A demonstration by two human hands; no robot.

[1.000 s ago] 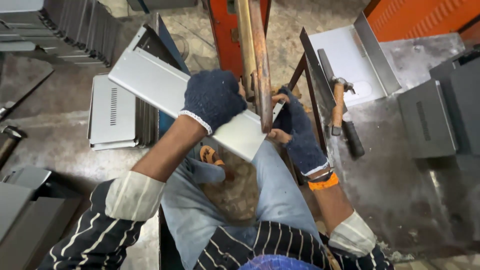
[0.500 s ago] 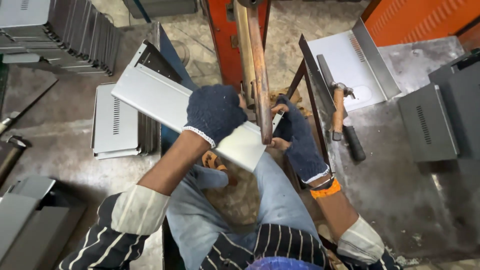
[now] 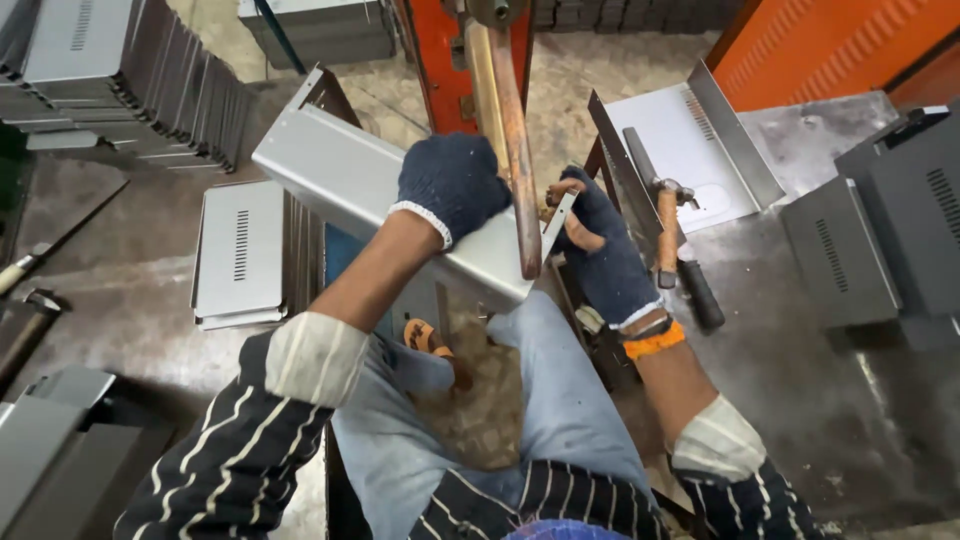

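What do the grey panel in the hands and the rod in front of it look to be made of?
Grey panel: thin sheet metal, probably steel, with a matt grey coated look, crisp folded edges and a soft sheen. Rod: bare metal, perhaps copper, reddish-brown and dulled. Both hands, left hand and right hand, wear dark knitted gloves.

Metal workshop, stacked grey sheet-metal panels (image 3: 150,90), hammer (image 3: 672,245) on steel bench (image 3: 800,400), orange machine frame (image 3: 440,60)

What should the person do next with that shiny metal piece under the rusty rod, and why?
Probably hold steady and nudge the bent grey sheet-metal panel a little so its end edge sits squarely under the tip of the rusty copper-coloured rod. The gloved left hand presses on top of the panel, the gloved right hand grips its end, and the rod tip meets the panel right at that edge.
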